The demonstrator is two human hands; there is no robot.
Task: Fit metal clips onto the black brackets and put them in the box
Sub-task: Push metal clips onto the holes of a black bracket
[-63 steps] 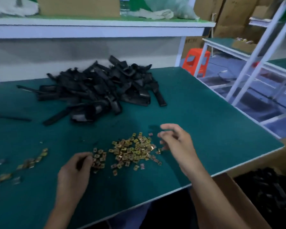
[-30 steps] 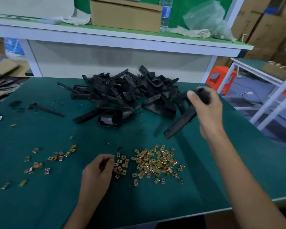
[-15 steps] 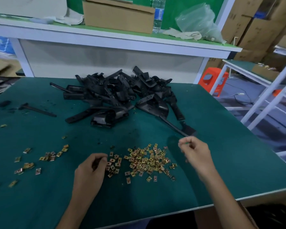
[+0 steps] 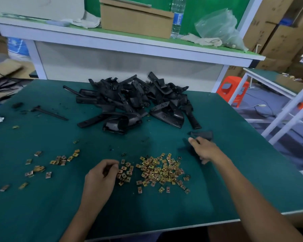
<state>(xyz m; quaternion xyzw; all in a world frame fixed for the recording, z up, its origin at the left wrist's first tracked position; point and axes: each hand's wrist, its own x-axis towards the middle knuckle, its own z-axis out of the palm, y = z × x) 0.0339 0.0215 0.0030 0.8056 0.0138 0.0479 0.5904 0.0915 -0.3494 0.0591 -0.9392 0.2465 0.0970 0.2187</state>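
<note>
Gripping matte black bracket (image 4: 203,135) with right hand (image 4: 206,149), just right of shiny brass-coloured square clips (image 4: 162,170) scattered on green mat (image 4: 42,206); curling left hand (image 4: 101,176) at clips' left edge, can't tell if pinching one; seeing tangled bracket heap (image 4: 129,102) far behind

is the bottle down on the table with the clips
No, the bottle stands up on the shelf behind the table, well above the clips.

factory assembly workshop: green workbench (image 4: 234,154), stacked cartons (image 4: 278,32), parts heaps.
</note>
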